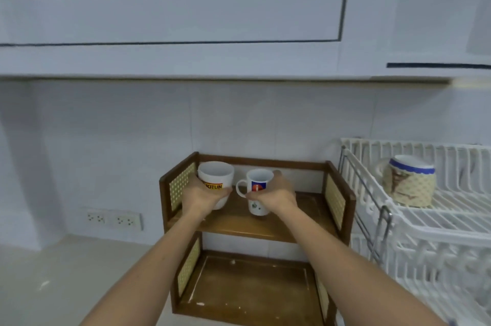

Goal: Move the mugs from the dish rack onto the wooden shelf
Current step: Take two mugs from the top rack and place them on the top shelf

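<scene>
Two outstretched arms, left hand point(204, 197) and right hand point(276, 193) each gripping a mug.

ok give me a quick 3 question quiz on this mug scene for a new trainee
1. True or false: the left hand and the right hand each hold a mug at the wooden shelf's upper tier.
2. Which mug has its handle pointing towards the other? A) the wide white mug B) the small white mug
3. How many mugs are on the dish rack?

Key:
1. True.
2. B.
3. One, the patterned mug with a blue band, on the rack's top tier.
</scene>
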Demonstrator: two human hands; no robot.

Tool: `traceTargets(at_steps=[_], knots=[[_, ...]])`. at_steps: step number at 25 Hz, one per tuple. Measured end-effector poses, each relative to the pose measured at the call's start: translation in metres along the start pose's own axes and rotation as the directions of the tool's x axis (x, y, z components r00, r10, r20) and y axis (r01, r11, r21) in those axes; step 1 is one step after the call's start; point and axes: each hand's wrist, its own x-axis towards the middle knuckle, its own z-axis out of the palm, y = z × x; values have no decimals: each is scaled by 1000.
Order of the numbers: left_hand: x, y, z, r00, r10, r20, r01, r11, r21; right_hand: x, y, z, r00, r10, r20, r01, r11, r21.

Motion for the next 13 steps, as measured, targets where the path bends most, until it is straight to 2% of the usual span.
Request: traceTargets(at_steps=[5, 9, 11, 13], knots=[[12, -21, 3, 998, -21, 57, 24, 998, -58, 10, 6, 19, 1000, 11, -28, -12, 999, -38], [18, -29, 2, 990, -10, 143, 23, 996, -89, 9, 9, 20, 999, 38, -28, -38, 999, 5], [17, -25, 2, 983, 11, 181, 8, 995, -103, 5, 5, 12, 999, 51, 7, -51, 999, 9], [12, -18, 3, 983, 38, 180, -26, 997, -68, -8, -6, -6, 993, 56, 108, -56, 998, 2]])
